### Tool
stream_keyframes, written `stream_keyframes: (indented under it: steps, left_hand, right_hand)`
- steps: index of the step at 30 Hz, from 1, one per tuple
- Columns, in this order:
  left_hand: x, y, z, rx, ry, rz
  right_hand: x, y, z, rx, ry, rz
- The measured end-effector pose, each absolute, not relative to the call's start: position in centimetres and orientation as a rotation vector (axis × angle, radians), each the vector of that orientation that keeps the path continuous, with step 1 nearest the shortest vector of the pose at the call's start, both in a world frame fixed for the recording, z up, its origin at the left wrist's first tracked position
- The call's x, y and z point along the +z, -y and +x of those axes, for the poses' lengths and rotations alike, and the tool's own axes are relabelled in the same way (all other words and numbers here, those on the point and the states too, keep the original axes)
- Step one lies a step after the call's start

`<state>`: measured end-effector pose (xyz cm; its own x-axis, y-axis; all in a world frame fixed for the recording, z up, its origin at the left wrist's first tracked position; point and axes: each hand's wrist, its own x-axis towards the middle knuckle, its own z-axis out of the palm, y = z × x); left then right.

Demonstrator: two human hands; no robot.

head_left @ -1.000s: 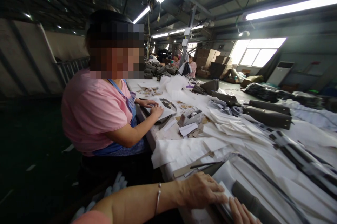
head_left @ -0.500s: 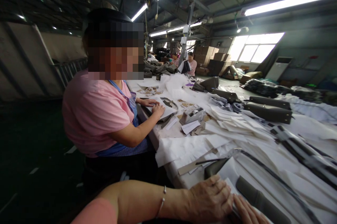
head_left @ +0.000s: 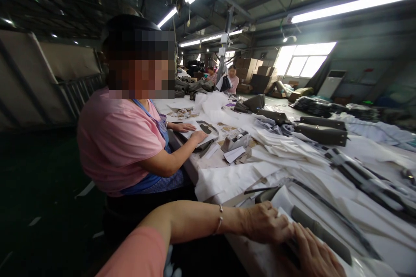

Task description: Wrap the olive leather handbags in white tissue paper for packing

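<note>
My left hand (head_left: pixel 268 223), a bracelet on its wrist, has its fingers curled over the edge of a sheet of white paper (head_left: pixel 282 199). Beside it, my right hand (head_left: pixel 315 251) lies with fingers stretched out along the paper, pressing on it. The paper rests against a dark grey bag (head_left: pixel 320 233) at the lower right, whose rolled grey part shows beyond my fingers. A dark strap (head_left: pixel 341 212) curves past its far side. The bag's near side is hidden by my hands.
A co-worker in a pink shirt (head_left: pixel 120 142) sits to the left, hands on a white sheet with a dark handle piece (head_left: pixel 204 126). White paper sheets (head_left: pixel 227 179) cover much of the table. Dark grey bags (head_left: pixel 320 134) and a small grey box (head_left: pixel 237 141) lie farther off.
My view has shifted slightly to the right. My left forearm has risen a little in view, and my right hand shows more fully. Both hands stay at the paper.
</note>
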<state>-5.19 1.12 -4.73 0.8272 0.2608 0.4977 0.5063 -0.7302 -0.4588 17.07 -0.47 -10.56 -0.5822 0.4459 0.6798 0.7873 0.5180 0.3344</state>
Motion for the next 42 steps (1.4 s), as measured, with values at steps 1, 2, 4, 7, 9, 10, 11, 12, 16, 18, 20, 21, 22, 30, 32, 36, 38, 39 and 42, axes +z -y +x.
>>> stream_keyframes:
  steps: [1,2,4,7,9,10,11,12,16,18,20,21,22,30,32,36,38,39,42]
  left_hand:
    - [-4.3,-1.2,-5.1,-0.544,0.558,-2.409]
    - [-3.8,-1.2,-5.0,-0.545,0.56,-2.411]
    - [-2.9,-1.1,-4.8,-0.532,0.566,-2.432]
    - [-2.4,-0.4,-4.6,-0.481,0.594,-2.496]
    - [-2.7,0.3,-4.5,-0.462,0.64,-2.507]
    - [-3.1,0.5,-4.4,-0.473,0.67,-2.487]
    - [-3.6,0.7,-4.3,-0.495,0.698,-2.454]
    - [-4.1,0.8,-4.2,-0.519,0.725,-2.413]
    - [-6.3,0.5,-3.6,-0.569,0.794,-2.308]
    - [-7.1,0.2,-3.5,-0.6,0.792,-2.312]
    - [-7.5,0.0,-3.7,-0.642,0.782,-2.336]
    - [-7.7,-0.1,-3.8,-0.661,0.778,-2.351]
    - [-7.9,-0.1,-3.9,-0.679,0.779,-2.363]
    - [-8.8,0.2,-3.8,-0.793,0.839,-2.357]
    - [-8.7,0.5,-3.5,-0.795,0.87,-2.335]
    - [-8.5,0.7,-3.1,-0.808,0.892,-2.313]
    - [-8.4,0.7,-3.1,-0.821,0.875,-2.313]
    - [-8.4,0.6,-3.1,-0.835,0.865,-2.314]
    - [-8.5,0.5,-3.2,-0.893,0.848,-2.318]
  right_hand:
    - [-10.1,0.6,16.9,-0.86,2.226,-1.021]
    - [-9.5,0.9,16.8,-0.844,2.214,-1.044]
    - [-8.4,1.6,16.5,-0.786,2.205,-1.109]
    - [-6.8,2.7,15.8,-0.671,2.251,-1.183]
    - [-6.0,3.2,15.4,-0.616,2.278,-1.2]
    - [-5.7,3.3,15.2,-0.602,2.286,-1.207]
    - [-5.5,3.3,15.0,-0.598,2.29,-1.22]
    - [-5.4,3.3,14.9,-0.599,2.294,-1.238]
    - [-5.6,3.3,14.3,-0.581,2.322,-1.339]
    - [-5.9,3.5,14.0,-0.564,2.332,-1.376]
    - [-5.9,3.8,13.8,-0.536,2.336,-1.412]
    - [-5.6,3.9,13.7,-0.495,2.346,-1.43]
    - [-5.3,3.9,13.8,-0.429,2.361,-1.442]
    - [-3.6,3.0,16.4,-0.223,2.266,-1.496]
    - [-3.9,2.7,16.8,-0.145,2.379,-1.513]
    - [-1.7,0.2,16.2,0.18,2.543,-1.502]
    - [-0.3,-2.1,14.9,0.254,2.473,-1.544]
    - [0.0,-3.2,14.0,0.271,2.418,-1.592]
    - [-0.6,-6.1,11.2,0.316,2.301,-1.752]
